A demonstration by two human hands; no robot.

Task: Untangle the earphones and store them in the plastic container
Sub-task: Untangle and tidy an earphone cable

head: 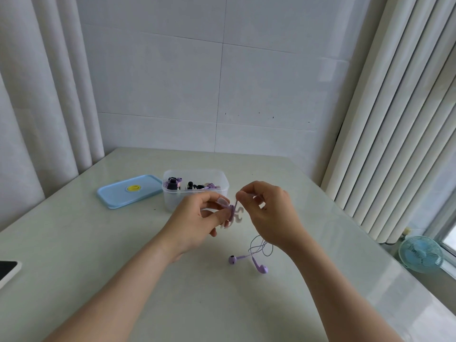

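purple earphones (233,260) lay on the bench (148,267) near the plastic container (172,202); your left hand (195,218) gripped their winder (235,214), your right hand (269,213) pinched the cord (251,250) just beside it.

1. Faces a white tiled wall (246,82) with thin grey seams
2. Pale curtain folds (44,107) at left, white pleated curtain (394,132) at right
3. Glossy pale table (74,243) below, catching daylight
4. Small blue fan (420,254) low at right, beside a bright window (450,240)
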